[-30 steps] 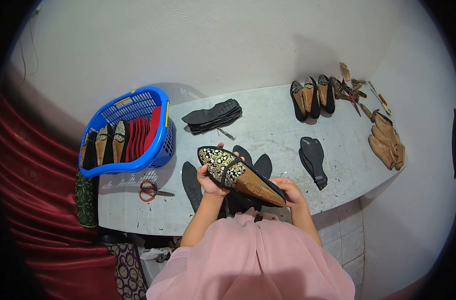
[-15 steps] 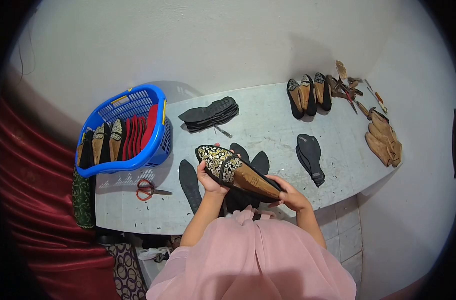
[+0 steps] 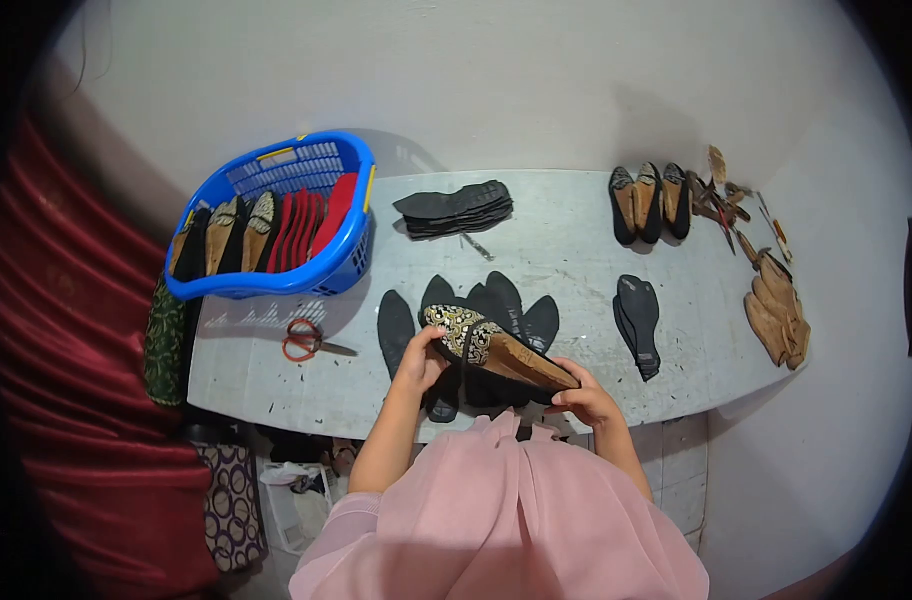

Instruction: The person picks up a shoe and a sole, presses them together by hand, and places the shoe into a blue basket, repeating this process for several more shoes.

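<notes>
A black shoe with a gold-and-white patterned toe [image 3: 458,328] is held in front of me, a wooden last inside it. My left hand [image 3: 423,362] grips it near the toe, thumb on the upper. At the heel end, my right hand [image 3: 586,397] is closed around it. The shoe is tilted, with its black side facing me. Beneath and behind it, several black soles [image 3: 396,325] lie fanned out on the table, partly hidden by the shoe and my left arm.
On the table [image 3: 566,245] are a blue basket [image 3: 351,255] of shoes and red pieces, scissors [image 3: 306,341], a stack of black soles [image 3: 456,212], a few more soles [image 3: 638,320], three shoes on lasts [image 3: 650,205], wooden lasts [image 3: 776,312] and hand tools [image 3: 721,205].
The shoe has rolled in my hands, showing more of its black side and less of its top. Both hands keep hold. My view has shifted, uncovering more of the fanned soles.
</notes>
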### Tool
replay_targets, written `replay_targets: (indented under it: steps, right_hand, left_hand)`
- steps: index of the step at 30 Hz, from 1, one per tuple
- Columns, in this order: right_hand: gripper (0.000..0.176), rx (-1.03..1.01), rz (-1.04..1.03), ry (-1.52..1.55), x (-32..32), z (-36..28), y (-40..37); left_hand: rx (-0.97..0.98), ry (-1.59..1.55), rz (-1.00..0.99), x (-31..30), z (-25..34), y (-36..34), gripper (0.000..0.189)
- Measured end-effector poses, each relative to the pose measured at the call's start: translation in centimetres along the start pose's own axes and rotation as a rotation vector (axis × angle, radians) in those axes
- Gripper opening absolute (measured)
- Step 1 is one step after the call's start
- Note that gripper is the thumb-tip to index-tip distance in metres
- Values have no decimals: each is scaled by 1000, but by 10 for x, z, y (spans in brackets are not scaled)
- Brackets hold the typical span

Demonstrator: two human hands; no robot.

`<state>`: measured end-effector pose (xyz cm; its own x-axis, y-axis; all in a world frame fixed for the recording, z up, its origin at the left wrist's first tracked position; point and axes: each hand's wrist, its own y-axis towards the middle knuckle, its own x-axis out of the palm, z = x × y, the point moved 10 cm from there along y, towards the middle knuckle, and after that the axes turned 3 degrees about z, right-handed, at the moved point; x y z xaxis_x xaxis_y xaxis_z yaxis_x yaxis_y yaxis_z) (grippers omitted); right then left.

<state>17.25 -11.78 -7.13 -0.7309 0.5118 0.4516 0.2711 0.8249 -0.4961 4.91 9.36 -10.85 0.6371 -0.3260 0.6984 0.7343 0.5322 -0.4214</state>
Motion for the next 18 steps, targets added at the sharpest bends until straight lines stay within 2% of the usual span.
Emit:
replay_targets:
  steps: [1,4,6,8,11,12,13,16,17,18]
  right_hand:
    - [74,-21,-37,-2,6,0,1]
    - [81,-10,-119,-278,20,10,11]
    - [83,-98,-275,-224,48,12,14]
    - [90,106,-265,-102,60,33,17]
    - [100,-130,-334,-652,104,40,31]
    - [107,-123,-333,-713,114,48,36]
    - [108,-150,-341,-780,126,55,41]
    - [106,-224,-342,-935,168,69,54]
    - [105,-240,-335,-970,182,73,59]
    - [104,-284,-333,-1002,199,77,64]
  left_hand:
    - [20,53,27,-8,4,-11,35]
    - [99,121,103,-32,18,-36,32]
    - [123,41,119,-42,30,-50,34]
    - [147,13,124,-57,41,-67,37]
    - [192,-85,179,-110,45,-78,35]
    - [216,-128,183,-132,46,-79,35]
    - [192,-142,276,-147,48,-85,36]
    - [224,-293,351,-191,63,-105,39]
    - [266,-317,352,-211,70,-110,35]
    - [301,-372,329,-229,76,-115,23]
